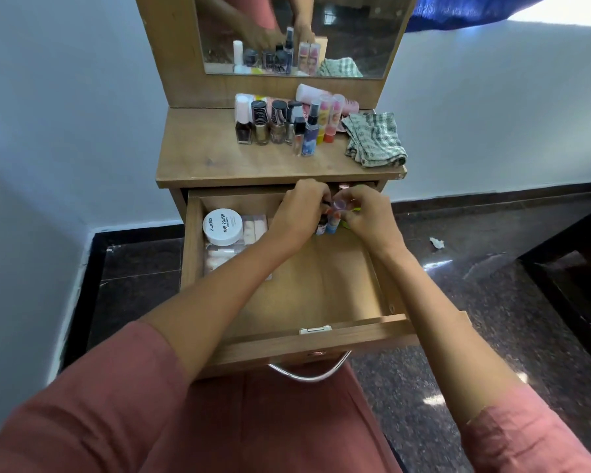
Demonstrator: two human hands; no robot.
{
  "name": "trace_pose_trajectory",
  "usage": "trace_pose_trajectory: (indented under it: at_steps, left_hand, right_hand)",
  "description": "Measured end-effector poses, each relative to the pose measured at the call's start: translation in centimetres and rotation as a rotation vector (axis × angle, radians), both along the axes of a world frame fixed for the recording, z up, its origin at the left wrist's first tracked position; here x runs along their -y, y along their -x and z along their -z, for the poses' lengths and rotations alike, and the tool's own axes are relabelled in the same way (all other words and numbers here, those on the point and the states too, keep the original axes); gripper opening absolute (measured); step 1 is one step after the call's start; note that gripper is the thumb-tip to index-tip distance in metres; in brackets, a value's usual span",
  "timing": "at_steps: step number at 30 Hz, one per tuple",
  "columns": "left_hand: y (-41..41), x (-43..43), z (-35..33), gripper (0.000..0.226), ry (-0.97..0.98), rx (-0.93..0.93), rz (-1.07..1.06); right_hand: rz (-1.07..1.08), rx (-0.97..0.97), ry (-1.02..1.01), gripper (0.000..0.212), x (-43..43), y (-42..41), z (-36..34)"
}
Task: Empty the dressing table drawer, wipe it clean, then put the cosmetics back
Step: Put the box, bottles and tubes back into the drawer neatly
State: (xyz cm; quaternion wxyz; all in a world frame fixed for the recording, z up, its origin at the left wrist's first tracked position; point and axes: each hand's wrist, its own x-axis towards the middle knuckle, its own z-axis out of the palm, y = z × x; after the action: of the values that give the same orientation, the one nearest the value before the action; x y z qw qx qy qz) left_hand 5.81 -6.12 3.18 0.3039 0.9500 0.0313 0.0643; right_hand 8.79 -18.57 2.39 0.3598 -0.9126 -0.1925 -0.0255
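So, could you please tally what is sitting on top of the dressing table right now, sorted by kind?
Upright bottles: 6
Clear-capped sticks: 2
Tubes lying at the back: 2
Folded checked cloth: 1
Total: 11

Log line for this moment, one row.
drawer open | left hand, right hand gripping small bottles at drawer back | white jar inside | cloth on tabletop
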Motion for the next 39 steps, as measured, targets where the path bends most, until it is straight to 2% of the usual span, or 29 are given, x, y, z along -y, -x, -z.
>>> trace_pose_trajectory:
  at_steps: [9,17,34,39]
  left_hand:
    - [-0.4,0.2,2.1,0.020,0.020,-0.033,-0.027]
    - [-0.3,0.5,2.8,0.021,0.066,-0.026,-0.018]
    - [0.2,0.7,2.5,0.026,0.048,-0.036,-0.033]
    - [0.1,0.6,1.4,0.024,0.044,0.001,-0.022]
  right_hand:
    - [-0.011,-0.019,0.089,0.030,0.0,0.1,1.3]
    - [-0.020,-0.008,0.143,0.028,0.0,-0.1,1.5]
    - [0.002,-0.037,0.071,0.029,0.0,-0.2,2.6]
    - [0.005,-0.045,-0.014,0.031,0.0,-0.5,1.8]
